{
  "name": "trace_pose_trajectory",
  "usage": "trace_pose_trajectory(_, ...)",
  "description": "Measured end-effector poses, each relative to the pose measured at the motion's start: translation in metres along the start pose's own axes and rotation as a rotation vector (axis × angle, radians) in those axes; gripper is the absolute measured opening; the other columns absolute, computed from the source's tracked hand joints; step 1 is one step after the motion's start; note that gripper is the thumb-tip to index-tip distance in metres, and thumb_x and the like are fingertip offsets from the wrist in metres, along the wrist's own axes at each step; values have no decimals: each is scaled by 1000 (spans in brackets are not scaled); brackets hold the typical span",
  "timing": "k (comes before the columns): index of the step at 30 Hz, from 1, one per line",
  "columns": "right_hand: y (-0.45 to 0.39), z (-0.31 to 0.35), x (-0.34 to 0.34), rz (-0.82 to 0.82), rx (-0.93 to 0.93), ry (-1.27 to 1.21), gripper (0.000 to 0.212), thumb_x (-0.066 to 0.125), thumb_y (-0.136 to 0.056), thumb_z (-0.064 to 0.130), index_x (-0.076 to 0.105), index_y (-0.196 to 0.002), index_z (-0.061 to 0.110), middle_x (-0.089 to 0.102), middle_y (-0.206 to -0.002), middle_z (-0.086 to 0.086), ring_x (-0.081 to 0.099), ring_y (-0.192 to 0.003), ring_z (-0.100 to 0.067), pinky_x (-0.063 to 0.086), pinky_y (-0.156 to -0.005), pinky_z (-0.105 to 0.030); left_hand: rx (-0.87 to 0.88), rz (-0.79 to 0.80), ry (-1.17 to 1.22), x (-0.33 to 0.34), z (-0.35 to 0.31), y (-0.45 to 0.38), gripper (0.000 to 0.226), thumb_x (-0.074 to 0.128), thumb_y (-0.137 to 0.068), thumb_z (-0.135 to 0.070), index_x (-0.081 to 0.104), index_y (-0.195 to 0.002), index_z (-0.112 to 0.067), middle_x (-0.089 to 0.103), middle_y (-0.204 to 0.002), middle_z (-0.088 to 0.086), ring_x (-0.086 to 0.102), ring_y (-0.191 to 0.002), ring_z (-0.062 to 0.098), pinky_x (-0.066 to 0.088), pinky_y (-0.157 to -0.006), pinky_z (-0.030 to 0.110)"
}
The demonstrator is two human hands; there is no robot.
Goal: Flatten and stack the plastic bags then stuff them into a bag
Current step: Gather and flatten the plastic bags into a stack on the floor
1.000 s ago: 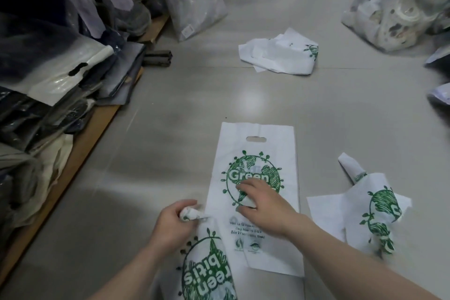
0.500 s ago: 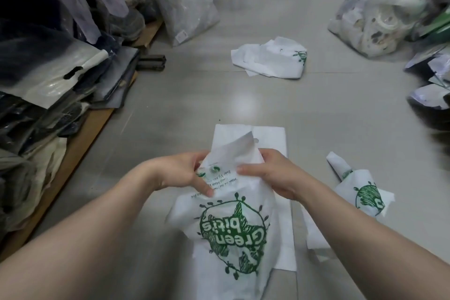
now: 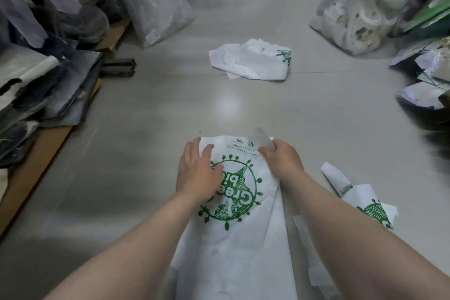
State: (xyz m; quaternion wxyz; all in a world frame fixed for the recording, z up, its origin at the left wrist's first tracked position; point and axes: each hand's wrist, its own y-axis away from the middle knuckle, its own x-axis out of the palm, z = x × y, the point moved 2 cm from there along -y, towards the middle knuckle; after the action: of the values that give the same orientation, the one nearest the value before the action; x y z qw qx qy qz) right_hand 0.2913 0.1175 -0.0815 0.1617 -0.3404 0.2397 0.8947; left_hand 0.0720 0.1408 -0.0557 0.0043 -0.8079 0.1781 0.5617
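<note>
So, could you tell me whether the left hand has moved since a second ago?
Yes. The left hand has gone forward and now presses flat on the printed bag, at its far edge.

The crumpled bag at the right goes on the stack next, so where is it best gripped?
Probably the twisted, rolled end of the crumpled bag. It sticks out narrow toward the far left, clear of the spread body, so the right hand could pinch it from above and shake the bag open.
</note>
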Motion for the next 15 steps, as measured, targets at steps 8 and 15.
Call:
trace_pose_trajectory(8,-44,16,1,103,-44,289,33,64,-90,47,52,-100,18,66,-108,-8,56,-89,-26,46,-74,-35,-1,290,-232,59,10,72,78,27,-94,-62,-1,-158,-29,-12,-168,1,-7,-154,25,15,-122,48)
trace_pose_trajectory(15,-27,-3,-10,-8,-53,-21,89,71,-86,46,23,-156,18,41,-149,-8,50,-130,-29,45,-105,-48,-29,326,-290,69,8,119,74,24,-97,-59,-3,-158,-28,-12,-168,2,-3,-153,26,19,-119,42)
